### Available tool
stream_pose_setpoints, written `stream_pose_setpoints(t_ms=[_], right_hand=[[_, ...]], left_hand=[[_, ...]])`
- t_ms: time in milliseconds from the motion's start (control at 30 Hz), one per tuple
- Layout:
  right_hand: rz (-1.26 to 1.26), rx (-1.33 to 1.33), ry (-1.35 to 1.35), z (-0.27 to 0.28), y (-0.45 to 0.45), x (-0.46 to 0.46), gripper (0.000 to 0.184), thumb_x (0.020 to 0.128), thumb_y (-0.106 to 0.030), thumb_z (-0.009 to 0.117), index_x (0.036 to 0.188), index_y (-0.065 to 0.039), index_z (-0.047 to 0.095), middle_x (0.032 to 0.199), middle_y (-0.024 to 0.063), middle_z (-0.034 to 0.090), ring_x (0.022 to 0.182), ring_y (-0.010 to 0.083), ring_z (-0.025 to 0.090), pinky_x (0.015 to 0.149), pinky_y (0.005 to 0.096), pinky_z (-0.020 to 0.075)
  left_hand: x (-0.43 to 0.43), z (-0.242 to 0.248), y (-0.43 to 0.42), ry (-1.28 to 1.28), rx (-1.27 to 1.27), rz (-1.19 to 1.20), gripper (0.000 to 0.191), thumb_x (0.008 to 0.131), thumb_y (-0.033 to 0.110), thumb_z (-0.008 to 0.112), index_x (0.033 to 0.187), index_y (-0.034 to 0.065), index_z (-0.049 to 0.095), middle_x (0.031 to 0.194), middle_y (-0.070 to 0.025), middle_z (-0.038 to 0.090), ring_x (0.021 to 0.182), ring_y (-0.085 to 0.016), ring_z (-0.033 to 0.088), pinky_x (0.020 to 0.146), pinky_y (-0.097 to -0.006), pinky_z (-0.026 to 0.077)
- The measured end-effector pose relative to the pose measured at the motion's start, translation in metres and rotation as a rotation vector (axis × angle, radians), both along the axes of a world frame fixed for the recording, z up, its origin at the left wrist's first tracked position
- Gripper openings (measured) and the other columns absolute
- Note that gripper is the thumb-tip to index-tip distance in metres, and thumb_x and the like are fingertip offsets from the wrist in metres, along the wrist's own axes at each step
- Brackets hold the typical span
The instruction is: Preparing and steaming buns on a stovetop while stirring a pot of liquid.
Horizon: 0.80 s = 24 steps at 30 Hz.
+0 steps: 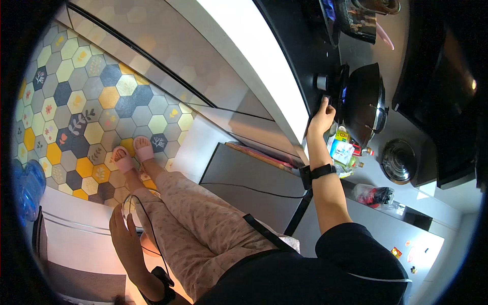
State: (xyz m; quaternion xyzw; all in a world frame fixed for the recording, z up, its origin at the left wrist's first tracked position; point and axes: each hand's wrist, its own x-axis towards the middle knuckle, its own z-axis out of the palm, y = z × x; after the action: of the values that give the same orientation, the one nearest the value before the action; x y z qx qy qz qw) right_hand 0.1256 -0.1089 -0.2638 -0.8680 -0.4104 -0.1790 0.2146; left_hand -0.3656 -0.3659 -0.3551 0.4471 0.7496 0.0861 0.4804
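My right hand (322, 116) has its fingertips closed on a stove knob (329, 100) at the front of a black gas cooktop (305, 49). Beside it is another knob (322, 82), silvery. Blue flame (344, 93) glows beneath a dark wok (360, 101), which has a lid (380, 114) on it. Near the top edge, a dark pot (356, 23) stands by another blue flame. My left hand (125, 238) hangs low at the lower left, fingers slightly apart and holding nothing. A thin black cable passes beside it. Both wrists wear black bands.
Bottles and packets (341, 150) stand beside the wok. A glass lid (398, 161) is at the wall, and a dark range hood (434, 99) juts out above the cooktop. A black cable (251, 187) crosses a grey panel. Blue plastic bottles (28, 187) stand at the far left.
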Motion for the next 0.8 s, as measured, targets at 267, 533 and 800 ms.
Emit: stream_pose_setpoints(t_ms=[267, 533, 800], right_hand=[[-0.034, 0.006, 0.001, 0.001, 0.002, -0.002, 0.063, 0.079, -0.059, 0.056, 0.1, 0.001, 0.057, 0.094, 0.0179, 0.063, 0.09, 0.0315, 0.059, 0.083, 0.0378, 0.0421], [0.016, 0.016, 0.03, 0.0, 0.002, 0.004, 0.061, 0.08, -0.056, 0.057, 0.099, 0.002, 0.057, 0.094, 0.0174, 0.063, 0.089, 0.0296, 0.058, 0.082, 0.037, 0.0422], [0.145, 0.029, 0.069, -0.002, -0.002, 0.004, 0.054, 0.085, -0.047, 0.054, 0.105, 0.003, 0.057, 0.102, 0.019, 0.062, 0.095, 0.0313, 0.058, 0.085, 0.0362, 0.0412]], left_hand=[[0.0, 0.0, -0.003, 0.023, 0.007, -0.028, 0.03, 0.092, 0.011, 0.045, 0.121, 0.0017, 0.045, 0.118, -0.0179, 0.051, 0.111, -0.034, 0.048, 0.091, -0.0409, 0.041], [-0.002, 0.003, -0.004, 0.044, -0.03, -0.044, 0.031, 0.092, 0.011, 0.046, 0.121, 0.0022, 0.044, 0.118, -0.0178, 0.051, 0.111, -0.034, 0.048, 0.09, -0.0419, 0.042], [0.001, 0.005, -0.004, 0.051, -0.013, -0.049, 0.032, 0.092, 0.01, 0.045, 0.122, 0.0021, 0.044, 0.119, -0.0174, 0.051, 0.112, -0.033, 0.048, 0.092, -0.0412, 0.042]])
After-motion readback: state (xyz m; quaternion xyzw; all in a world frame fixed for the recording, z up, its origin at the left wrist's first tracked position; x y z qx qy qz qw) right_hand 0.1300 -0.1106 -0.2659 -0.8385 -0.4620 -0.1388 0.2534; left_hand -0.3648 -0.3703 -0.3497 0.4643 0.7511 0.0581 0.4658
